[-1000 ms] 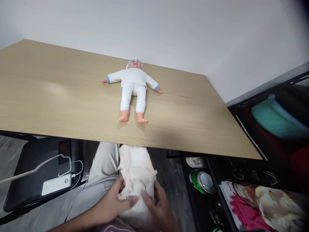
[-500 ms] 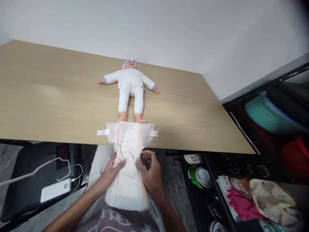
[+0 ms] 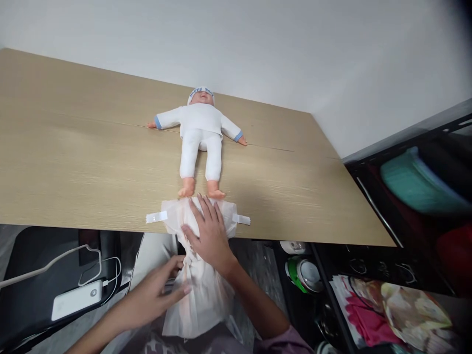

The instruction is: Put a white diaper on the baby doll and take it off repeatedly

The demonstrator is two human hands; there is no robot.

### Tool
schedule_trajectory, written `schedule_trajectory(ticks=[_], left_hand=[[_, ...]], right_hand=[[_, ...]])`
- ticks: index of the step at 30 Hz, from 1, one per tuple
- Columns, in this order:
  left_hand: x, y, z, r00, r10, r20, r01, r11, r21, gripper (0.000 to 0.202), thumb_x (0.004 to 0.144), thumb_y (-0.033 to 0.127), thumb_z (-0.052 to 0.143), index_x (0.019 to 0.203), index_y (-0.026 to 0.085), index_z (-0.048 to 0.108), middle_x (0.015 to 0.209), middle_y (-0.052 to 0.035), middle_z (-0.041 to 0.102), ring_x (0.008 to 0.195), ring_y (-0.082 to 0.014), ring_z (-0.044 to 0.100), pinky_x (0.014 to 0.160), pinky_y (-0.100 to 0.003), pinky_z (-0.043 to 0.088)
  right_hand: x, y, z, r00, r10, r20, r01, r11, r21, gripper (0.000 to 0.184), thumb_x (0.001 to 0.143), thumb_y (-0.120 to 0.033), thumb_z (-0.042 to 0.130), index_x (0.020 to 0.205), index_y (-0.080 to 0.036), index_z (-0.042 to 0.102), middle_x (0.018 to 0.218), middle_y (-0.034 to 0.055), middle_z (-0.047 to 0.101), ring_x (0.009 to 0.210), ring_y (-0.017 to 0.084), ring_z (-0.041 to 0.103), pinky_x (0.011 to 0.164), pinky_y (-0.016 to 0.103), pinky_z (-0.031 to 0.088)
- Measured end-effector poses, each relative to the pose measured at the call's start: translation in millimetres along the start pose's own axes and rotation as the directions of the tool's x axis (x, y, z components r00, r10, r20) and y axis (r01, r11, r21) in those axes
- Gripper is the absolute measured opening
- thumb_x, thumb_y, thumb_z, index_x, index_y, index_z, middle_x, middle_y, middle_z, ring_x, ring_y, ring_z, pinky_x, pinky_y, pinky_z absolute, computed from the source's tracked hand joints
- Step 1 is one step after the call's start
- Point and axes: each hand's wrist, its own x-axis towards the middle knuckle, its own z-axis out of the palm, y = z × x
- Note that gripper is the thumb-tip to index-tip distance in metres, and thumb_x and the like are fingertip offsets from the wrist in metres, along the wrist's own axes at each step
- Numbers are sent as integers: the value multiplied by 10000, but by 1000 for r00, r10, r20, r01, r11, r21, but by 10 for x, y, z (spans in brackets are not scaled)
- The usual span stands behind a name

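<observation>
A white diaper (image 3: 206, 300) hangs from the table's front edge down over my lap, its tape tabs spread out on the tabletop. My right hand (image 3: 210, 236) lies flat on the diaper's upper part, fingers spread toward the doll. At the diaper's left side, lower down, is my left hand (image 3: 165, 285); its thumb rests over the front while the fingers are partly behind the edge, thumb and fingers apart. Just beyond the diaper a baby doll (image 3: 201, 120) in white clothes and a lettered hat lies on its back, feet toward me.
The wooden table (image 3: 92, 162) runs back to a white wall. On a black seat at left lies a white power bank (image 3: 76, 300) with cables. A dark shelf at right holds a teal basin (image 3: 420, 182), a green can (image 3: 302, 274) and a pink cloth (image 3: 368, 319).
My right hand has let go of the diaper's side and moved up onto its top part. My left hand has loosened and shifted lower. The diaper's lower end has spread wider.
</observation>
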Motion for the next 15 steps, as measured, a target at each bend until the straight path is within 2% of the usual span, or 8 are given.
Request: schedule_trajectory(ticks=[3,5,6,8,9,11,12,15], left_hand=[[-20,308,-492,989,74,129,-110,949,297,401,1097,534,716,1451,361,791,1300,-84,845,1218,-348,785,1079,-443,607],[99,559,-788,959,186,215,-255,897,362,319,1148,470,646,1386,359,826,1266,-72,853,1190,-321,788,1050,-419,608],[204,683,-908,941,261,216,-324,877,354,308,1176,435,595,1364,366,828,1279,-62,848,1192,-301,787,1051,-407,611],[496,900,-1083,888,438,142,-457,803,382,351,1207,370,504,1403,373,795,1380,-60,817,1277,-282,760,1114,-415,603],[673,983,-1141,848,522,97,-504,735,453,387,1211,334,472,1470,366,758,1464,-72,784,1362,-289,724,1171,-443,581],[1047,1087,-1211,776,622,108,-517,529,673,486,1186,235,465,1625,326,655,1639,-112,684,1536,-335,616,1268,-537,512],[1228,1109,-1228,769,627,128,-467,412,782,560,1155,176,489,1686,316,602,1715,-132,622,1599,-369,561,1283,-582,489],[1673,1100,-1236,824,542,165,-267,113,957,797,1056,88,605,1797,352,472,1875,-140,430,1714,-445,427,1292,-640,474]], right_hand=[[9,12,22,1000,0,21,0,1000,-21,764,1172,-523,626,1848,-271,375,1925,131,329,1814,354,260,1479,667,206],[14,7,26,1000,-4,28,5,999,-37,767,1175,-545,615,1846,-253,382,1930,138,312,1817,356,249,1481,656,204],[19,5,30,1000,-5,27,6,999,-47,772,1174,-556,615,1843,-245,389,1932,144,304,1816,359,250,1480,654,209],[31,1,41,1000,-6,19,7,998,-69,768,1172,-566,613,1837,-244,401,1933,144,302,1812,357,263,1478,649,220],[36,1,47,1000,-7,11,7,997,-81,754,1175,-563,608,1832,-249,412,1931,140,311,1809,351,272,1477,647,226],[41,0,56,1000,-7,-4,6,994,-107,721,1183,-556,594,1815,-244,442,1923,137,336,1804,340,285,1477,640,233],[41,-1,59,1000,-9,-7,8,993,-119,711,1187,-554,588,1807,-232,456,1918,142,345,1803,339,288,1477,635,236],[38,-3,64,1000,-18,-10,16,990,-138,704,1186,-552,584,1786,-195,486,1908,163,362,1798,353,298,1474,636,250]])
